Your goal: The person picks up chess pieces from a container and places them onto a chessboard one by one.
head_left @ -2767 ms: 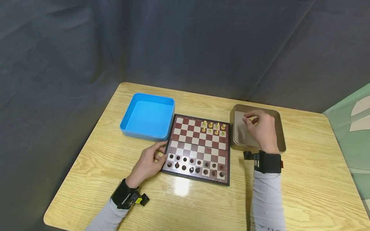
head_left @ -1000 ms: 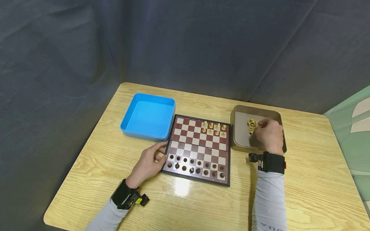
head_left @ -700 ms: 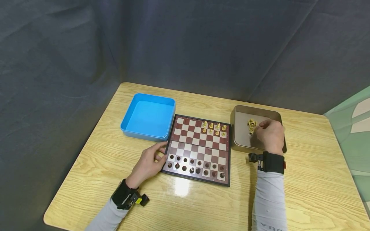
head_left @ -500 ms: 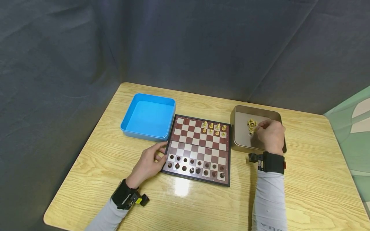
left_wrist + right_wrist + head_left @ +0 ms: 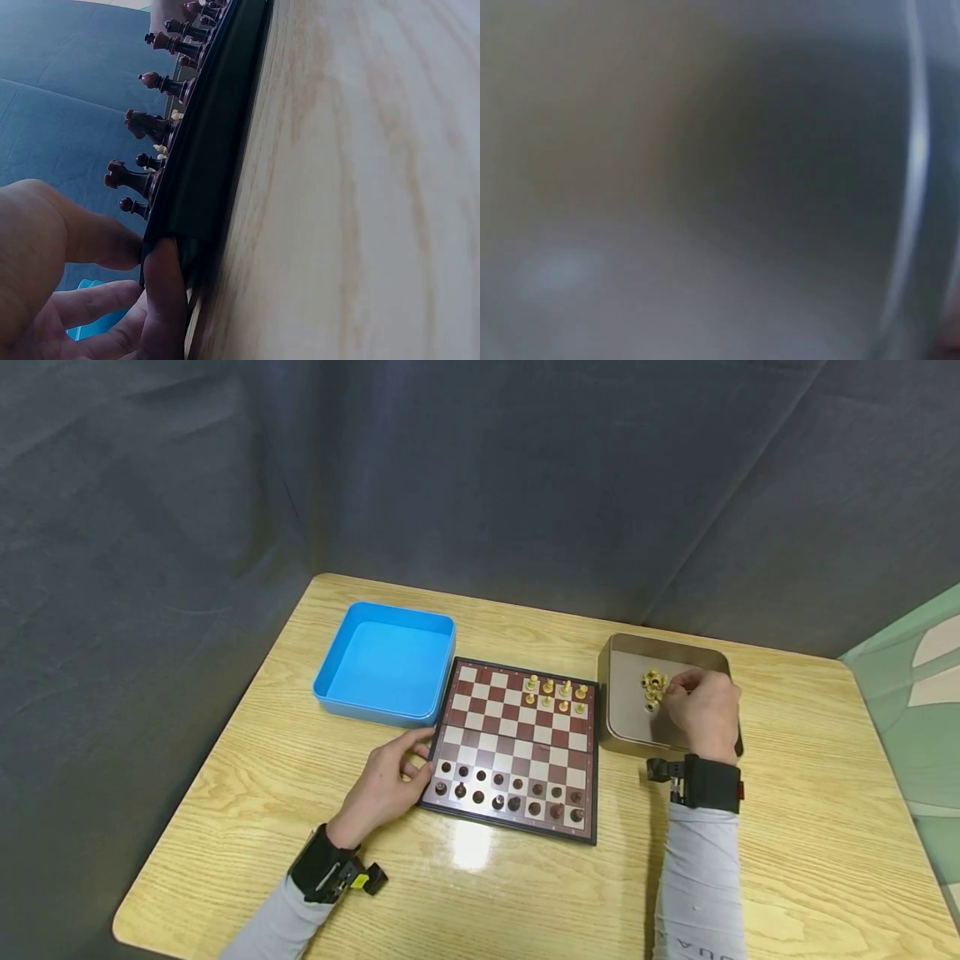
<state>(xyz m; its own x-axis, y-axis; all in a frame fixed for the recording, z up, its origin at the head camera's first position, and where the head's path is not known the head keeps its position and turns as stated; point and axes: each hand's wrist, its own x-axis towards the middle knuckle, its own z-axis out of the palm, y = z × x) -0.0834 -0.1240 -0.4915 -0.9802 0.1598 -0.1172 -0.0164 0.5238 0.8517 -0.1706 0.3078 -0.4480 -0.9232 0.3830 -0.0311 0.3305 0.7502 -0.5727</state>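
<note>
In the head view, a red-and-white chessboard (image 5: 517,752) lies in the middle of the table. Dark chess pieces (image 5: 498,802) fill two rows at its near side, and several yellow chess pieces (image 5: 565,688) stand at the far right corner. My left hand (image 5: 384,783) holds the board's left edge; the left wrist view shows its fingers (image 5: 163,300) bent against the black rim. Inside a bronze-coloured tin (image 5: 621,697), my right hand (image 5: 705,710) has its curled fingertips at a small heap of yellow pieces (image 5: 654,685). I cannot tell whether it pinches one.
A blue open box (image 5: 390,668) stands on the wooden table (image 5: 510,893), left of the board's far half. The tin sits close against the board's right side. Dark cloth (image 5: 480,485) hangs behind the table. The right wrist view is blurred.
My right hand has come from higher over the tin, rightward and down to the yellow heap, where it barely moves in the later frames. My left hand and the board have stayed put.
</note>
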